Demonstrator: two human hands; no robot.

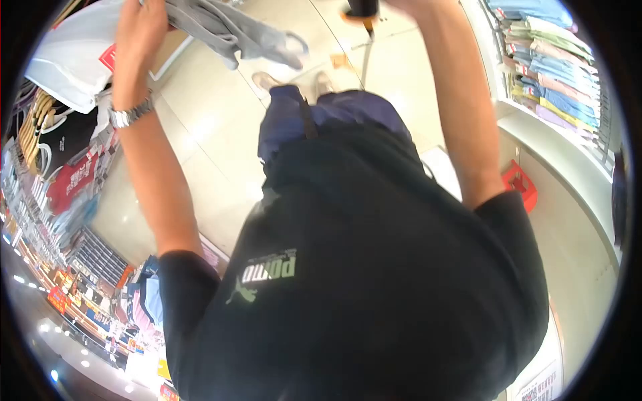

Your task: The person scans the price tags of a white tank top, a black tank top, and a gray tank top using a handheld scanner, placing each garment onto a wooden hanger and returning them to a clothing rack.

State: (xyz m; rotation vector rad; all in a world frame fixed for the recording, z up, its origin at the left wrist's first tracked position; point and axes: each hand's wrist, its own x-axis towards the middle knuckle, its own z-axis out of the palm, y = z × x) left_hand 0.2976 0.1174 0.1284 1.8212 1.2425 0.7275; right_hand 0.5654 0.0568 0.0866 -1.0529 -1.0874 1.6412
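At the top left, my left hand (144, 27), with a metal-band watch (131, 115) on the wrist, is closed at the edge of a grey garment (231, 33). The cloth hangs in folds to the right of the hand. My right hand (403, 7) is cut off by the top edge of the view. Right beside it is a black-and-orange tool (362, 12) with a thin dark cord (366, 63) running down from it; the hand appears closed on this tool, though most of the fingers are out of view.
Hangered clothes (63, 140) and a white garment (70, 60) crowd the left side. Folded clothes (552, 73) line a shelf at the upper right. A red plastic item (520, 186) is near my right elbow. Pale floor tiles (200, 127) lie around my feet.
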